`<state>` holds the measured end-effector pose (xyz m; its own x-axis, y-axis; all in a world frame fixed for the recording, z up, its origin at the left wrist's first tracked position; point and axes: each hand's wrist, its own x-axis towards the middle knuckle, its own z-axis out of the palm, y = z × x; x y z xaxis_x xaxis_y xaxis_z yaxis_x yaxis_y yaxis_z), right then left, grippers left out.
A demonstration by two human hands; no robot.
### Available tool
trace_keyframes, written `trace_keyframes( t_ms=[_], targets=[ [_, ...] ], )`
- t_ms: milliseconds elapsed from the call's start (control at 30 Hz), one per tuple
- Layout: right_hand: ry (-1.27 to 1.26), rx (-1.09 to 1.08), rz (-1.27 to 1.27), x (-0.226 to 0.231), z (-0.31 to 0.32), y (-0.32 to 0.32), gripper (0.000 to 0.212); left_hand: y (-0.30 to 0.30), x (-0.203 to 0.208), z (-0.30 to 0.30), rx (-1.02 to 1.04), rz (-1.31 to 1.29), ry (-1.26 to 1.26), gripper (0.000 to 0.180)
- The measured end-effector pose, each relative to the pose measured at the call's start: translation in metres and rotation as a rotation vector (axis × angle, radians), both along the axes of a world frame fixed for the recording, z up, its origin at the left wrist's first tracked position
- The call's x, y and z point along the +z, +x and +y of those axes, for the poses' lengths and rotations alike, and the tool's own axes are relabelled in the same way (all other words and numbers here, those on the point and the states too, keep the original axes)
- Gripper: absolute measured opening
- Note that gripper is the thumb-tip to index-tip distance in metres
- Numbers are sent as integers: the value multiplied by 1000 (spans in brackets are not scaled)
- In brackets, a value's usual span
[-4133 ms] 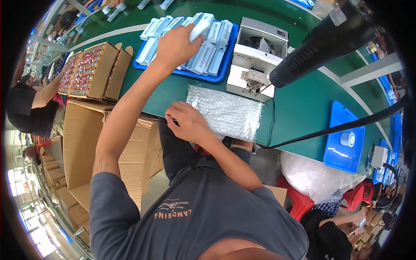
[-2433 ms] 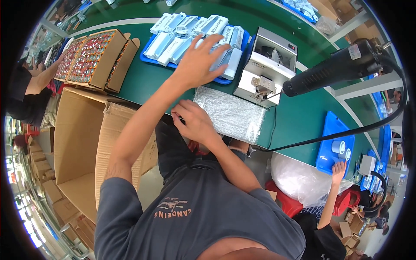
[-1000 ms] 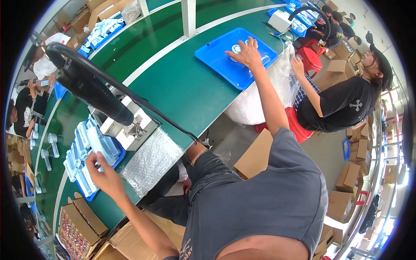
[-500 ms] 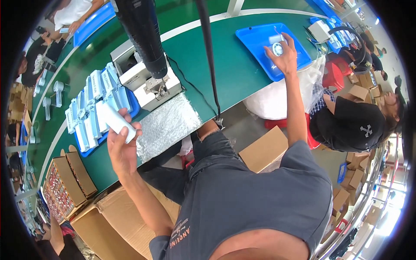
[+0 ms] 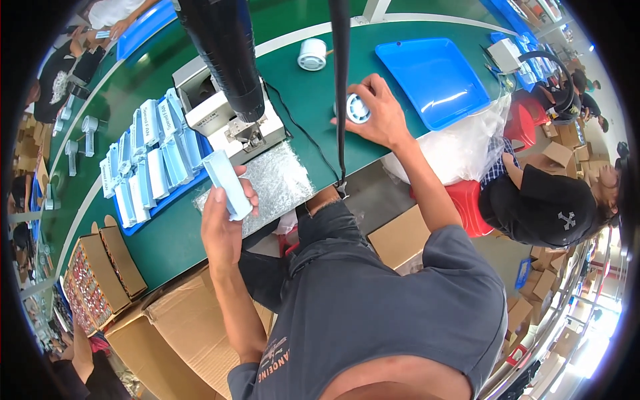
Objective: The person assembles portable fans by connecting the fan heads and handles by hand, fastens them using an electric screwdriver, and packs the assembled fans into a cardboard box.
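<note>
My left hand (image 5: 225, 220) holds a pale blue, hollow plastic handle casing (image 5: 227, 185) between thumb and fingers, tilted over the table's near edge. In my right hand (image 5: 381, 115) is a round white fan-head piece (image 5: 358, 109) with a spoked face, pinched by its rim above the table, left of the blue tray (image 5: 437, 120). Another round white piece (image 5: 312, 55) rests on the green table behind the hanging black cable. Many similar pale blue casings (image 5: 157, 173) lie in a blue tray to the left of my left hand.
A black power screwdriver (image 5: 227, 63) hangs above a white-grey machine (image 5: 263, 133) with a metal fixture. Bubble wrap (image 5: 283, 173) covers the near table edge. A partitioned carton (image 5: 93, 283) stands at left. A co-worker (image 5: 543, 200) sits at right near red stools.
My right hand has moved left out of the blue tray with a round piece. A second round piece now stands on the table. My left hand has shifted right with the casing.
</note>
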<state>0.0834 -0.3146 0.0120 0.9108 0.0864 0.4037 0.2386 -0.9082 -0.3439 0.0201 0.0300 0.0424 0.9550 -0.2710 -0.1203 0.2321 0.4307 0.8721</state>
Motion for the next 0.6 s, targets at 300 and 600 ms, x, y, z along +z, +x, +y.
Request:
trace_keyframes(
  t_ms=[300,600],
  targets=[
    [231,434,-109,16,45,158,53,-1,7,0,25,-1,75,41],
    [423,527,125,25,32,231,67,-34,17,16,138,34,41,49]
  ],
)
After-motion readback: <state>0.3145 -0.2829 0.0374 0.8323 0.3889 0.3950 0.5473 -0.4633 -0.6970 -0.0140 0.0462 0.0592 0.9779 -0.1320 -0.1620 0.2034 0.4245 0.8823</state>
